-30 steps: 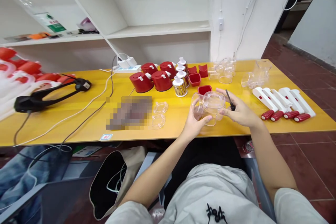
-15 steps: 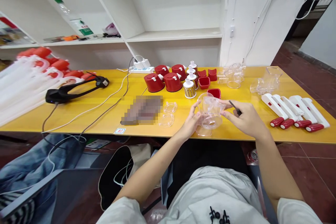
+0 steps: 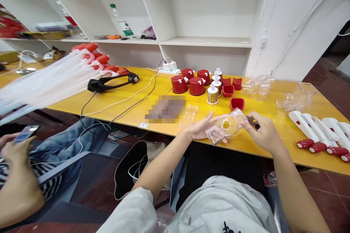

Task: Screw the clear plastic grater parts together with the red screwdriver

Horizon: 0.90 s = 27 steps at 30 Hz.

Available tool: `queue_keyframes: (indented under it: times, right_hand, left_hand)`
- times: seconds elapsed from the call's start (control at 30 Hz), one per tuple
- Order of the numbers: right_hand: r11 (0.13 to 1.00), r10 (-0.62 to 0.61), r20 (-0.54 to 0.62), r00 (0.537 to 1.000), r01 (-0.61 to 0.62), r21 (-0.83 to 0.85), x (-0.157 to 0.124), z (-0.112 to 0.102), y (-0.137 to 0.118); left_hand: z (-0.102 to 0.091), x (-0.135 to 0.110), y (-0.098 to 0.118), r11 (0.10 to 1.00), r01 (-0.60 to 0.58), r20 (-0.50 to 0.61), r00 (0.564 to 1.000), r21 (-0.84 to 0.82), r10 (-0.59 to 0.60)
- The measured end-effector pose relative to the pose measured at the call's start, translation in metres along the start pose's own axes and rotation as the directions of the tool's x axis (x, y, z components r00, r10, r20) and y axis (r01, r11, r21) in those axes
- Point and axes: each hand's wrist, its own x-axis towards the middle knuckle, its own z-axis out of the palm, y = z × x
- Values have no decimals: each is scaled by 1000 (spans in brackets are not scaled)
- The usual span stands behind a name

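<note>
My left hand lies palm up under a clear plastic housing, its fingers partly stretched along the part's left side. The housing is tipped so its round opening faces me, just above the near edge of the yellow table. My right hand grips the housing's right side and also pinches a thin dark tool between its fingers. A small red cup stands right behind the housing.
Red domed parts, white drum pieces and red cups sit mid-table. Clear housings lie at back right, white handles with red ends at right. A black headset with cables lies left. Another person's hand holds a phone.
The view has swung left and down. The clear housing has been tipped over so its round opening faces me, and it sits lower, near the table's front edge.
</note>
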Motion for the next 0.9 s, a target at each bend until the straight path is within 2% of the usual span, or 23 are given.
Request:
queue_keyframes:
  times: [0.1,0.27,0.4,0.57,0.73,0.9]
  right_hand:
    - [999,35,15,999,-35,-17,3,3,3]
    - [996,82,38,996,-80,-37,5,6,11]
    - [990,126,30,992,-124,-61,4,8,13]
    - [991,124,-27,992,-125,-50,7,13,8]
    - [989,130,-96,987,-136,-58,9,18,4]
    - [985,155,-128,980,-163,-54,6,24,-1]
  left_hand:
    - [-7,1,0,996,22,8,1000,89,-22]
    - [-11,7,7,993,57,-7,998,107,-56]
    - [-5,6,10,989,82,-133,989,123,-66]
    - [8,6,10,989,48,-305,952,142,-2]
    - [10,16,10,988,-8,-454,887,153,77]
    - [8,18,9,970,-104,-483,853,219,200]
